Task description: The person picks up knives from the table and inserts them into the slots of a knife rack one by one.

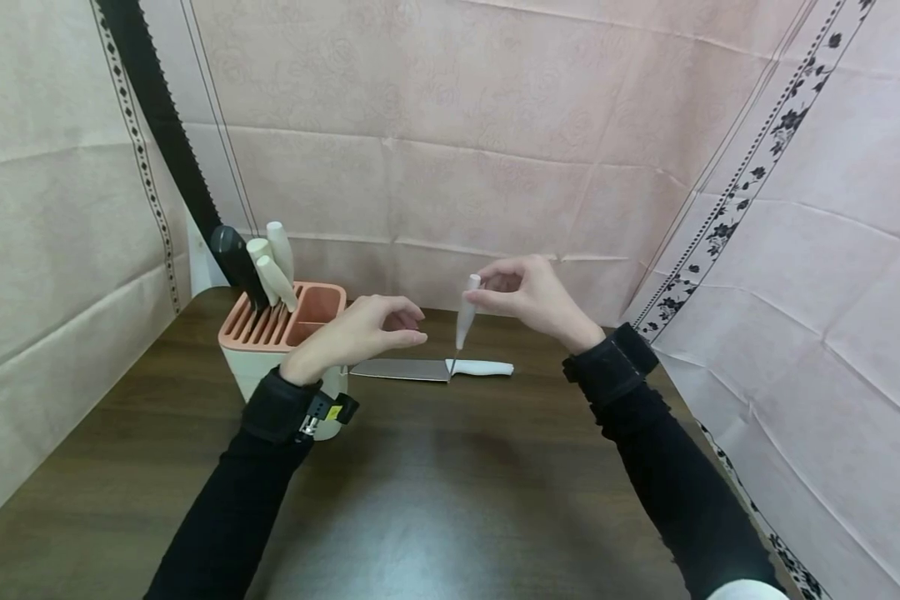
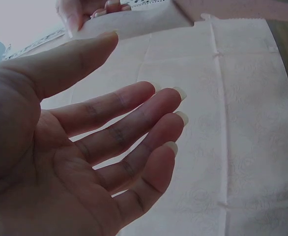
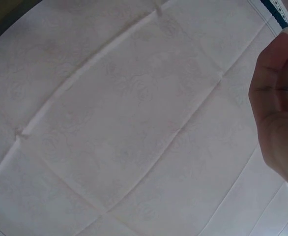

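White-handled knife (image 1: 467,310) in the air over the brown table (image 1: 420,517): I see the right hand (image 1: 523,292) pinching its handle, the blade pointing down. I cannot tell if its tip touches the bigger chef's knife (image 1: 405,369) lying flat there. The left hand (image 1: 363,329) is loose and holds nothing, near the knife block (image 1: 249,364), where handles (image 1: 277,283) poke up from the slots.
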### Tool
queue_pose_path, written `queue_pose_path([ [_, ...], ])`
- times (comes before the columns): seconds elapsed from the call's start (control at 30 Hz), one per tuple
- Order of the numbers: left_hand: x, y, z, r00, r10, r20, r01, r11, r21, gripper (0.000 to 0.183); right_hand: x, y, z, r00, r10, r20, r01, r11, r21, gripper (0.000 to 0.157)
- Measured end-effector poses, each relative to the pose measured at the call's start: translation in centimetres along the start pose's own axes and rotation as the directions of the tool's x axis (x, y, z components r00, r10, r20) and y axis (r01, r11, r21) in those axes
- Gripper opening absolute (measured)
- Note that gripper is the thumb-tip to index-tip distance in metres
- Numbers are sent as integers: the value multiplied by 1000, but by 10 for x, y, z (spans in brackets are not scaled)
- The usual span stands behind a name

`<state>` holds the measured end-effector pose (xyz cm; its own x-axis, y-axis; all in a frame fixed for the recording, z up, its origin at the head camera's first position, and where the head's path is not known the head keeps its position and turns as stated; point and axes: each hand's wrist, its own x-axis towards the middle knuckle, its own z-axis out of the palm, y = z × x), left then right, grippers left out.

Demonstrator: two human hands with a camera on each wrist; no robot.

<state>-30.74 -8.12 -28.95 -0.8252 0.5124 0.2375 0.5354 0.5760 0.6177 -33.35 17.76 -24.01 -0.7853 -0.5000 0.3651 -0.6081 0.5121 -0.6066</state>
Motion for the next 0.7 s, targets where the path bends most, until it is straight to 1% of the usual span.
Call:
queue_pose_path([
  [0.2, 6, 3, 6, 1000, 10, -5, -10, 1000, -22, 35, 2, -3, 4, 1000, -5, 6, 5, 1000, 13, 24],
  [0.33, 12, 6, 11, 999, 27, -39, -28, 999, -45, 34, 3, -4, 6, 1000, -13, 8, 13, 1000, 24, 21],
  [0.47, 19, 8, 19, 995, 63, -75, -69, 994, -82, 29, 4, -6, 9, 999, -32, 5, 32, 999, 31, 20],
  [0.57, 25, 10, 25, 990, 90, -104, -101, 990, -101, 25, 5, -7, 11, 999, -40, 10, 40, 998, 44, 21],
  [0.7, 30, 12, 30, 982, 116, -151, -132, 986, -101, 24, 5, -7, 10, 999, -43, 18, 41, 997, 64, 21],
])
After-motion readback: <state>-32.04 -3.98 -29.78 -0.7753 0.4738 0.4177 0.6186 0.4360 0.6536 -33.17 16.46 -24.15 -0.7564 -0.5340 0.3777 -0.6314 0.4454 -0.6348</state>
